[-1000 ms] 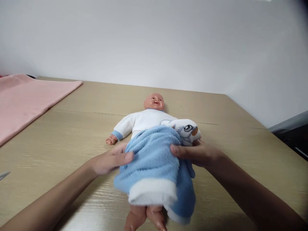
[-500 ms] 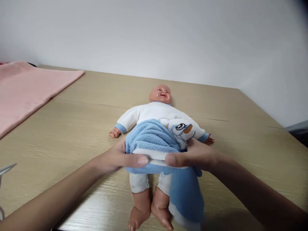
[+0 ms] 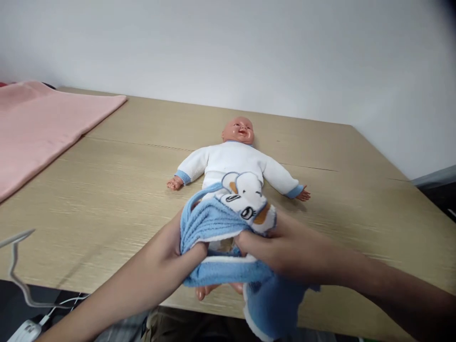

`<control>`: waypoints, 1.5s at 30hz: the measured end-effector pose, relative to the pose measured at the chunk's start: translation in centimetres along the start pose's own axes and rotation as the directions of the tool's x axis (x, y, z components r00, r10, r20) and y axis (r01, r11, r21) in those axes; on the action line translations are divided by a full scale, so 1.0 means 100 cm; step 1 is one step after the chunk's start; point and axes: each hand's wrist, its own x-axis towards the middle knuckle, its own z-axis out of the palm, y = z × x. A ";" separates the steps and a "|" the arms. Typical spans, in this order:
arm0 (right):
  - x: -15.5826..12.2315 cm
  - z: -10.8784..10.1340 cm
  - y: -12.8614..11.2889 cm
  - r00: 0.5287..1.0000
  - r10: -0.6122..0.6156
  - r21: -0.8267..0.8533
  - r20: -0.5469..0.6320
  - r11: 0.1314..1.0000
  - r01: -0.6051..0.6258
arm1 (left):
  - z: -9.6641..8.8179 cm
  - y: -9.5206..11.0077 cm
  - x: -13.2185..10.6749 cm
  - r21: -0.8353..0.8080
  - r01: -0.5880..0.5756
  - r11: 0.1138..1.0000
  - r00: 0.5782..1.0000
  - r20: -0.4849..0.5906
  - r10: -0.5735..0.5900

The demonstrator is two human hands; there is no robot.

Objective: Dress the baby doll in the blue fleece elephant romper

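The doll lay on its back at the centre of the frame, its white top already on, sleeves down to the wrists. The blue garment was gathered at lower centre, above the legs; feet peeped out below, and whether they were inside it could not be told. The left hand and right hand gripped its sides, thumbs in the opening, spreading it partway. Bunched folds and a loose flap under the right hand seemed the main hindrance. A pink cloth covered the surface at upper left; a bent white rod stood out at lower left, well apart.
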 end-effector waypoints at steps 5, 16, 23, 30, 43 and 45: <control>0.000 0.012 0.017 0.992 0.002 -0.146 0.128 0.989 0.017 | 0.000 -0.022 -0.022 0.296 0.093 0.951 0.992 0.059 -0.115; -0.001 0.041 0.051 0.989 -0.049 -0.549 -0.142 0.835 -0.037 | 0.026 -0.055 -0.009 0.204 0.065 0.977 0.997 -0.055 -0.054; 0.006 0.020 0.068 0.979 -0.052 -0.390 -0.196 0.920 -0.029 | 0.028 -0.056 0.021 -0.126 -0.060 0.990 0.995 -0.083 0.050; 0.002 0.025 0.078 0.982 -0.168 -0.417 -0.090 0.902 0.117 | 0.019 -0.069 0.020 -0.113 -0.052 0.992 0.995 0.081 0.062; 0.004 0.040 0.069 0.976 -0.122 -0.444 -0.181 0.895 0.030 | 0.015 -0.073 0.017 0.121 -0.134 0.984 0.989 -0.048 0.140; 0.006 0.043 0.072 0.953 -0.155 -0.393 -0.259 0.918 0.043 | 0.016 -0.071 0.020 0.031 -0.138 0.990 0.987 -0.078 0.140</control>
